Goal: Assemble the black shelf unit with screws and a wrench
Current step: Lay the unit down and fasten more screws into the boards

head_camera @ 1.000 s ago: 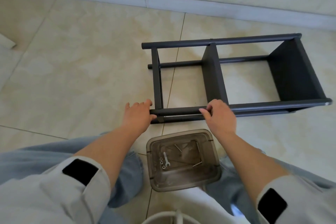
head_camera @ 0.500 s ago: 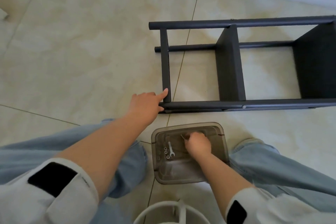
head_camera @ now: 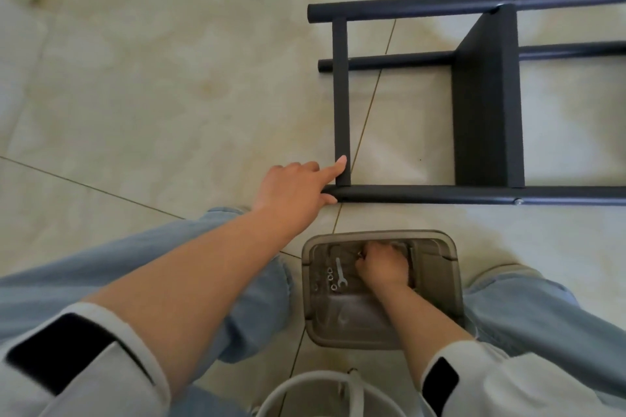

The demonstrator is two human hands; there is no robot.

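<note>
left hand: fingers straight, steadying shelf frame | right hand: curled in bin beside wrench, grip unclear

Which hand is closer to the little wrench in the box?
Right. The right hand is inside the clear box, just beside the wrench. The left hand is outside it, resting on the black shelf unit.
</note>
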